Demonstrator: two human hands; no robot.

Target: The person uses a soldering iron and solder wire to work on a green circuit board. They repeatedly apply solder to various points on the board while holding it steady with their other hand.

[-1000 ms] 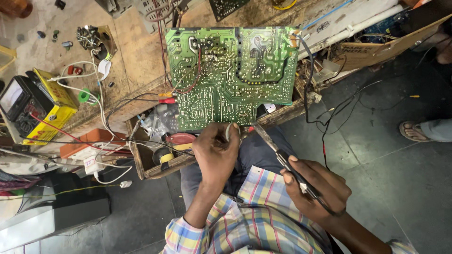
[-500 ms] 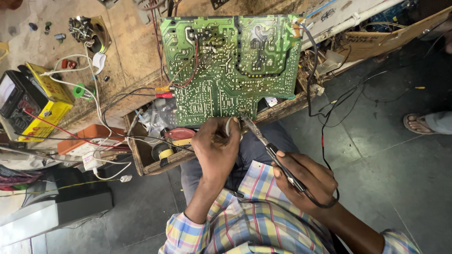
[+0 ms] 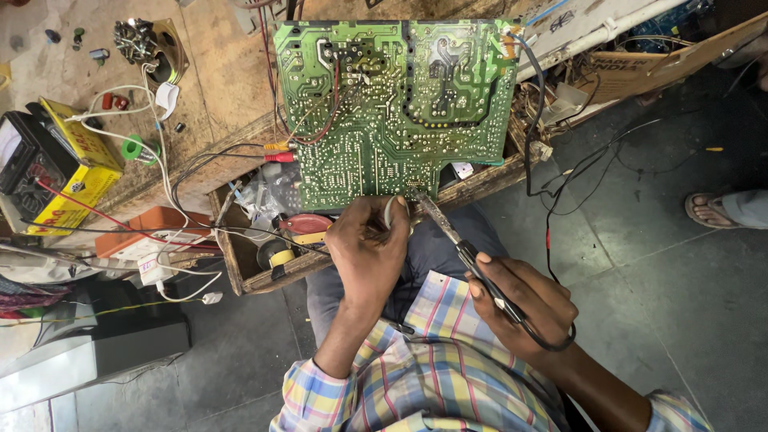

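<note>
A large green circuit board [image 3: 392,104] lies solder side up at the edge of a wooden bench [image 3: 224,96]. My left hand [image 3: 370,248] is closed at the board's near edge, pinching what looks like a coil of solder wire [image 3: 390,210]. My right hand [image 3: 524,300] grips a black-handled soldering iron [image 3: 460,244], its metal tip touching the board's near edge just right of my left hand. Its black cord loops below my right hand.
A yellow multimeter [image 3: 48,164] with red lead sits at the bench's left. An open wooden drawer [image 3: 256,240] under the board holds tape rolls and parts. Black cables [image 3: 560,176] hang off the board's right side. Another person's sandalled foot [image 3: 716,210] rests on the floor at right.
My right hand has brought the soldering iron forward, so its tip now meets the board's edge beside my left hand. The view has shifted slightly, and the board sits higher in frame.
</note>
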